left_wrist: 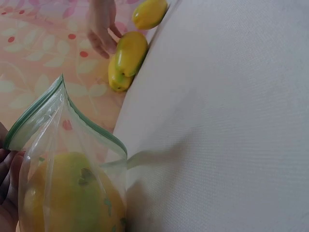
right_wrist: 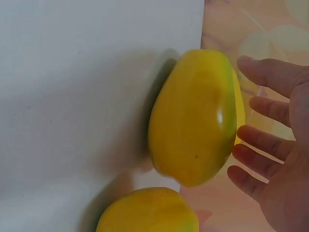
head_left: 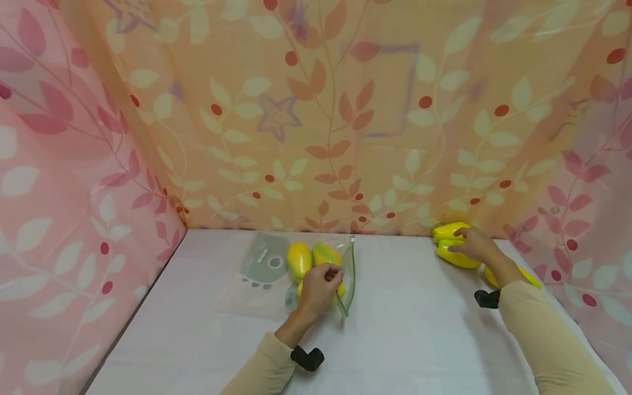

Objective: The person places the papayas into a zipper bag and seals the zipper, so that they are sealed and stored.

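Note:
A clear zip bag [head_left: 264, 252] with a green zip edge and a grey cartoon print lies on the table, several yellow-green papayas [head_left: 299, 260] inside. My left hand [head_left: 317, 289] pinches the rim of its mouth; in the left wrist view the bag's green zip edge [left_wrist: 94, 124] stands parted. Over at the back right, my right hand [head_left: 478, 246] hovers by a papaya [head_left: 459, 255], its fingers spread in the right wrist view beside the yellow papaya [right_wrist: 190, 121]. Another papaya [head_left: 446, 230] lies behind that one, against the curtain.
A third loose papaya [head_left: 528, 277] lies at the table's right edge, partly hidden by my right forearm. Patterned curtain [head_left: 326, 120] walls the back and both sides. White cloth [head_left: 395, 329] covers the table between the bag and the loose fruit.

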`<state>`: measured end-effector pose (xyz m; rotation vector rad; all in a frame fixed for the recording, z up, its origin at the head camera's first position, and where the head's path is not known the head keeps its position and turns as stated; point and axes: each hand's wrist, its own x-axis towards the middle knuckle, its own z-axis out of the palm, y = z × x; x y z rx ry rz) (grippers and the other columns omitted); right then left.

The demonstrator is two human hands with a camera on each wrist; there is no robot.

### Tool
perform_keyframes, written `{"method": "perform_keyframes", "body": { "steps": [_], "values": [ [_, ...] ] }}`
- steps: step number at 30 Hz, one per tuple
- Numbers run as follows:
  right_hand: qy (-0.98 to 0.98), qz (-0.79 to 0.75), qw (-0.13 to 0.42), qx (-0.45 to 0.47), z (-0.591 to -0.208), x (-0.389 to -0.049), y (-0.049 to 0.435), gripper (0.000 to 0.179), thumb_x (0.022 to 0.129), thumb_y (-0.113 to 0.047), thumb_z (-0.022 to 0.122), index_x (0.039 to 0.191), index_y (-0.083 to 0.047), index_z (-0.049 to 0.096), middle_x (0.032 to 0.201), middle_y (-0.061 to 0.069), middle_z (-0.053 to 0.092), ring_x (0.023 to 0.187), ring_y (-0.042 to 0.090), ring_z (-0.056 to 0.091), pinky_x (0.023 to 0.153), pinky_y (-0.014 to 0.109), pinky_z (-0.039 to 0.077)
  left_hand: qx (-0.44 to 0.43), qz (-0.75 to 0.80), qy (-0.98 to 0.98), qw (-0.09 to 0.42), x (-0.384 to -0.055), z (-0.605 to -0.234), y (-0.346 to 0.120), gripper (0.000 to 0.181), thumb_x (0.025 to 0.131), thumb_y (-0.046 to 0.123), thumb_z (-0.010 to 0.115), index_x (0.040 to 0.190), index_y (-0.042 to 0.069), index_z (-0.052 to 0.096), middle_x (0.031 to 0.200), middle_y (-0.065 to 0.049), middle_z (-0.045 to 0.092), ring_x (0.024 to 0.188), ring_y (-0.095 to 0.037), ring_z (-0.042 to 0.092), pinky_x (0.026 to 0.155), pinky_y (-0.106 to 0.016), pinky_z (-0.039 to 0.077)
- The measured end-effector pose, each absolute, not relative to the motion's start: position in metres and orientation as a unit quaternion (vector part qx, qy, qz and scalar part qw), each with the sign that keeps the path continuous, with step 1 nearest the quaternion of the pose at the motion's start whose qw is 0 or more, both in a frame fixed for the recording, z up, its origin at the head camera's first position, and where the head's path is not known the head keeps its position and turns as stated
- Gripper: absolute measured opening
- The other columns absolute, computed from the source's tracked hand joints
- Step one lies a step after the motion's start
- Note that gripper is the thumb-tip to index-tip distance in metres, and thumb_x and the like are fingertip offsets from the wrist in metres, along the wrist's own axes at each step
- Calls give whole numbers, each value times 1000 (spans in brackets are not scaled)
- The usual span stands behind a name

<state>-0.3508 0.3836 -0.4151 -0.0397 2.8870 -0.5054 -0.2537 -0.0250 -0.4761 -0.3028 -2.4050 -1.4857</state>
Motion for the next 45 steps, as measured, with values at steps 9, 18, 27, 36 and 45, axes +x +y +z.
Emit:
{"method": "perform_keyframes", "body": {
  "steps": [9,18,27,36,45],
  "values": [
    [968,-191,164,18,-412,-348,386,69,81,-16,74,137,8,42,132,38,40,104,46,45,103,66,35,-103,-517,-837,145,-254,-474,-25,9,87,14,71,88,5,73,79,-4,71,69,-9,61,65,-17,52],
    [970,-181,158,22,-421,-351,383,72,79,-16,77,137,7,41,128,35,45,99,42,47,102,64,37,-102,-518,-838,138,-253,-474,-27,10,88,15,70,89,5,73,80,-3,71,69,-8,60,66,-17,52],
    [983,-131,129,-4,-429,-352,383,73,76,-18,80,134,9,44,125,37,48,100,45,49,101,67,36,-101,-522,-836,136,-252,-475,-27,10,87,15,70,89,5,73,79,-3,71,68,-7,59,65,-17,52],
    [979,-153,134,15,-428,-346,381,79,79,-20,79,140,8,38,131,37,39,106,47,45,104,69,32,-95,-521,-839,129,-252,-476,-27,11,88,16,70,90,6,73,81,-2,71,70,-7,60,66,-16,52],
    [984,-143,108,8,-434,-341,381,80,79,-22,79,139,10,37,132,39,36,108,49,45,103,69,32,-94,-522,-838,128,-252,-477,-26,11,88,15,70,90,5,73,81,-3,71,69,-8,60,65,-17,52]
  ]
}}
